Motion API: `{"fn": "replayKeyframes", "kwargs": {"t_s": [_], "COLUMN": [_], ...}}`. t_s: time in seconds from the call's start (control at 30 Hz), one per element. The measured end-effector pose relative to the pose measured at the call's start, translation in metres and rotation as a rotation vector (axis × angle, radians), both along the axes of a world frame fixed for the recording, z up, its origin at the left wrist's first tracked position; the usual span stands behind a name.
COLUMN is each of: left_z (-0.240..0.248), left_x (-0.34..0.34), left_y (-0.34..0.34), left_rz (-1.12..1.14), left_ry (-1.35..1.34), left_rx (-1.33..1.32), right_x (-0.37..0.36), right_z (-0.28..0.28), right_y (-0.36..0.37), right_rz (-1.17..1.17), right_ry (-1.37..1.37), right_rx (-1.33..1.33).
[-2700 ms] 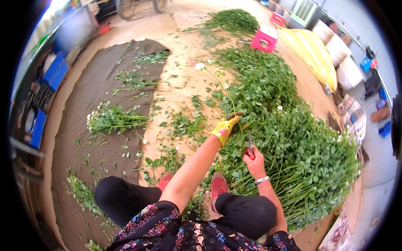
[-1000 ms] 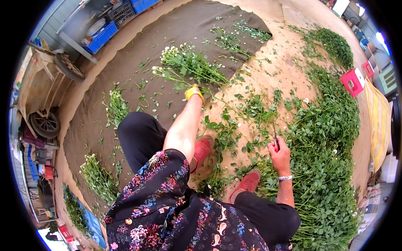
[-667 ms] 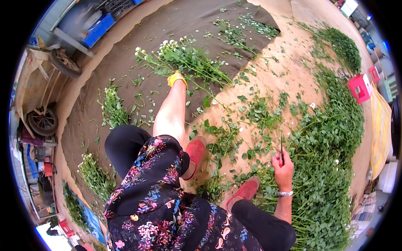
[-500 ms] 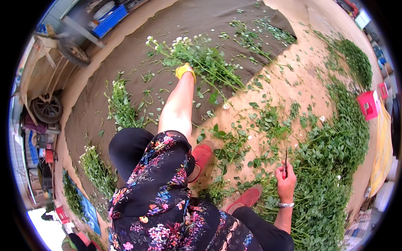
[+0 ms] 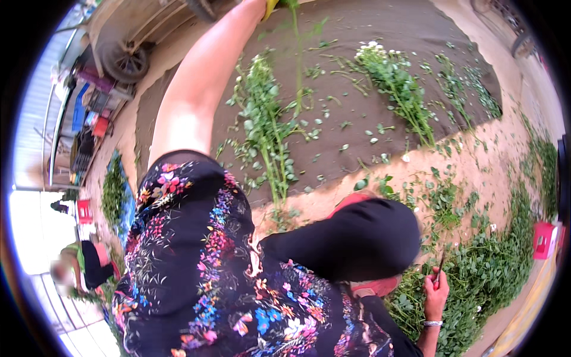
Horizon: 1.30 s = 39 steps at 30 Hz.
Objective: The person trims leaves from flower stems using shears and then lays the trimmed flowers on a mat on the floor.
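My left hand [image 5: 269, 9], in a yellow glove, reaches up to the top edge of the view, which cuts off most of it. A long green flower stem [image 5: 297, 56] hangs at its fingers, blurred by motion. Low on the right my right hand [image 5: 437, 291] is bare, closed round a slim pointed blade [image 5: 441, 266] that stands upright. A bunch of white-flowered stems [image 5: 264, 122] lies on the brown cloth [image 5: 339, 169] below my left arm. Another white-flowered bunch [image 5: 398, 89] rests farther right on that cloth.
A big heap of leafy green cuttings [image 5: 493, 271] covers the ground at right, by a pink plastic stool [image 5: 543, 240]. Loose leaves litter the ground. A wooden cart with a wheel [image 5: 124, 61] stands far left. Another person [image 5: 89, 265] bends at the lower left.
My view has swung left. The left hand has moved from beside the flower bunch up to the view's top edge, with a stem at it. The right hand still holds the blade.
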<state>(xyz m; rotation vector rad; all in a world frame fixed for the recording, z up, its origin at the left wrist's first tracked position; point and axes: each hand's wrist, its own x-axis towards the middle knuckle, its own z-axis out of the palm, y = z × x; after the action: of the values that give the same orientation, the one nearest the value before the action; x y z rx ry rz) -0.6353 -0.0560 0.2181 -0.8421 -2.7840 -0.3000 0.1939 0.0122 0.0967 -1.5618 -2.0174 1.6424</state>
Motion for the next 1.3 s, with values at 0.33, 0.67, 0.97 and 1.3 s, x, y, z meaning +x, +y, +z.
{"fn": "replayKeyframes", "kwargs": {"t_s": [0.33,0.67,0.97,1.3], "left_z": [-0.215,-0.281,-0.310,-0.353], "left_x": [0.129,0.167,0.155,0.194], "left_y": [-0.231,-0.161,-0.005,0.073], "left_rz": [0.488,0.490,0.199,0.118], "left_ry": [-0.569,-0.690,-0.465,-0.772], "left_rx": [0.317,0.502,0.264,0.077], "right_x": [0.009,0.006,-0.026,0.090], "right_z": [0.013,0.038,0.053,-0.017], "right_y": [-0.012,-0.027,-0.019,-0.001], "right_rz": [0.269,0.119,0.012,0.296], "right_ry": [-0.119,-0.231,-0.140,-0.282], "right_rx": [0.462,0.350,0.263,0.562]}}
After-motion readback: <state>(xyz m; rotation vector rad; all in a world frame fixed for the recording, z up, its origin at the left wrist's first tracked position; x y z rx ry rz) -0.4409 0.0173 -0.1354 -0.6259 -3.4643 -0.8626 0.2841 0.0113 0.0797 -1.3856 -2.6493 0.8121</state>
